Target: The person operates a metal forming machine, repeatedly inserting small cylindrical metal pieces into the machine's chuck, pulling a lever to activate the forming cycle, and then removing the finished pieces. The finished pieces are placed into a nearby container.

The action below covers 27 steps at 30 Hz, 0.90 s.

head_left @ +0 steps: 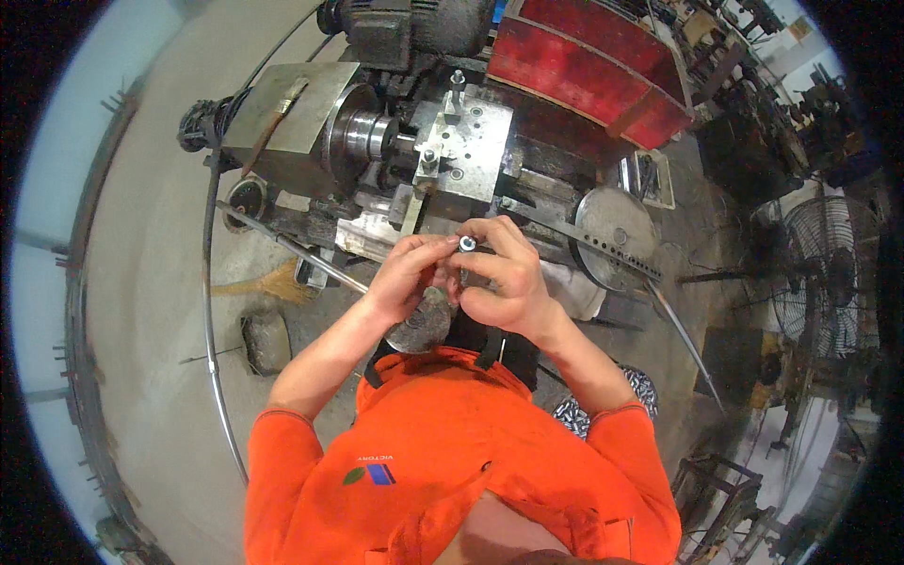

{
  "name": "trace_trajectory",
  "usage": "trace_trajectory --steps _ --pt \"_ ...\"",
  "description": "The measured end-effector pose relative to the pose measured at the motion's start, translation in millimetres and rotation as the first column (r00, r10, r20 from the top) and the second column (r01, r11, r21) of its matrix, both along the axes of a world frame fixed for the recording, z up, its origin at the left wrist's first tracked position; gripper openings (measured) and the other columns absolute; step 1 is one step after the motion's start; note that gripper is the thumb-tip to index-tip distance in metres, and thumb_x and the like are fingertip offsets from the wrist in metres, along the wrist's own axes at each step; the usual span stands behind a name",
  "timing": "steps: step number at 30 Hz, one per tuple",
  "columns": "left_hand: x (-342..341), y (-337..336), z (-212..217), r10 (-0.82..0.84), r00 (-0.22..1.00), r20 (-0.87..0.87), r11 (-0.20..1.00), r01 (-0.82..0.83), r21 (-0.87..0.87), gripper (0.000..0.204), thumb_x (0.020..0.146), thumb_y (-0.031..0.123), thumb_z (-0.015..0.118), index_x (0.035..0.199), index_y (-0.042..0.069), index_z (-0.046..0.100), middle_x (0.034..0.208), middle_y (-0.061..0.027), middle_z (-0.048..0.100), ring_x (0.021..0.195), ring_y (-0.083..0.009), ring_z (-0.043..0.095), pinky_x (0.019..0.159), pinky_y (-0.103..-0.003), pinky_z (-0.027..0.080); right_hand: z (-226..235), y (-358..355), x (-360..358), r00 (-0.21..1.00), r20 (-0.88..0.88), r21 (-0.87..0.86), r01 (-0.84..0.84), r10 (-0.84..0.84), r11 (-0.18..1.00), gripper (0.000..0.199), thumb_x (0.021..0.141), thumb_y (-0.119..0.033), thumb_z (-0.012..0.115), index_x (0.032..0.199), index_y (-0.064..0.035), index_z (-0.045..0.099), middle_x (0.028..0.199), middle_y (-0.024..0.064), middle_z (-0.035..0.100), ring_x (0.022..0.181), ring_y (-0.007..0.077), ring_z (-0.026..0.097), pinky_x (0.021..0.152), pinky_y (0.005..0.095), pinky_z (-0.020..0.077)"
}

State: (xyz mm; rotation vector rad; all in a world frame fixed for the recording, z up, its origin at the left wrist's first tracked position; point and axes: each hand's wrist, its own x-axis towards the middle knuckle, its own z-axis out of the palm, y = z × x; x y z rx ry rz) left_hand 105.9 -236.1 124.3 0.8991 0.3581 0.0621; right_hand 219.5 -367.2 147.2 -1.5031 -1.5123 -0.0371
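Both of my hands meet in front of the lathe, around a small shiny metal part [467,244] with a round, hollow-looking end facing up. My right hand [508,278] pinches it between curled fingers. My left hand [411,273] is closed too, its fingertips pressed against the part's left side. The lower length of the part is mostly hidden by my fingers. Just below my left hand is a worn grey rounded metal piece [422,325], apart from what I hold. Beyond my hands is the lathe's tool block [471,141], with the round spindle nose [363,135] to its left.
A brush [280,118] lies on the headstock. Behind the lathe stands a red metal bin [593,71]. A round metal plate [617,234] and a perforated bar [584,235] sit to the right. Small metal parts [573,414] are piled by my right elbow. A fan [821,273] stands far right.
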Motion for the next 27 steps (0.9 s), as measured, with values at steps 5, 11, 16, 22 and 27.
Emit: trace_trajectory --steps 5,11,16,22,27 --pt "1 -1 -6 0.043 0.999 -0.015 0.996 -0.044 -0.074 0.031 0.092 0.024 0.05 0.073 0.002 0.06 0.062 -0.0106 0.06 0.055 -0.0198 0.06 0.053 -0.03 0.05 0 3 0 1.0 -0.015 -0.003 0.016 -0.016 1.0 0.027 0.055 -0.011 0.063 0.081 -0.0034 0.065 0.099 0.0175 0.056 0.08 0.031 0.053 0.071 0.0364 0.0459" --pt "1 -4 -13 0.063 0.998 0.017 0.966 -0.057 -0.253 0.032 0.093 0.025 0.047 0.074 0.002 0.06 0.061 -0.0107 0.059 0.055 -0.0208 0.059 0.053 -0.031 0.05 -4 2 -1 0.992 -0.122 -0.013 0.013 -0.014 1.0 0.029 0.055 -0.013 0.065 0.083 -0.0054 0.066 0.104 0.0182 0.057 0.086 0.0314 0.056 0.076 0.0355 0.0464" --pt "3 -7 -15 0.067 0.997 0.04 0.949 -0.051 -0.311 0.033 0.093 0.024 0.047 0.073 0.002 0.06 0.061 -0.0098 0.058 0.055 -0.0201 0.057 0.052 -0.031 0.049 -1 0 0 0.989 -0.142 -0.05 0.028 -0.035 0.998 0.03 0.055 -0.014 0.066 0.084 -0.0076 0.068 0.104 0.0182 0.058 0.088 0.0313 0.056 0.077 0.0363 0.0465" --pt "2 -9 -18 0.065 0.994 0.083 0.957 -0.039 -0.287 0.029 0.092 0.023 0.048 0.076 0.002 0.06 0.06 -0.0076 0.056 0.055 -0.0187 0.056 0.053 -0.033 0.048 -5 -3 2 0.987 -0.16 -0.047 0.007 -0.015 0.999 0.03 0.055 -0.014 0.065 0.084 -0.0069 0.068 0.105 0.0184 0.059 0.09 0.0324 0.057 0.078 0.0368 0.0465" --pt "-10 3 -6 0.063 0.998 -0.013 0.995 -0.064 -0.077 0.025 0.09 0.022 0.052 0.095 -0.001 0.058 0.058 -0.0031 0.048 0.052 -0.015 0.052 0.057 -0.032 0.049 15 -4 44 0.999 0.04 -0.015 0.01 -0.009 1.0 0.03 0.056 -0.014 0.063 0.085 -0.0055 0.067 0.107 0.018 0.059 0.093 0.0334 0.057 0.078 0.0383 0.0469"
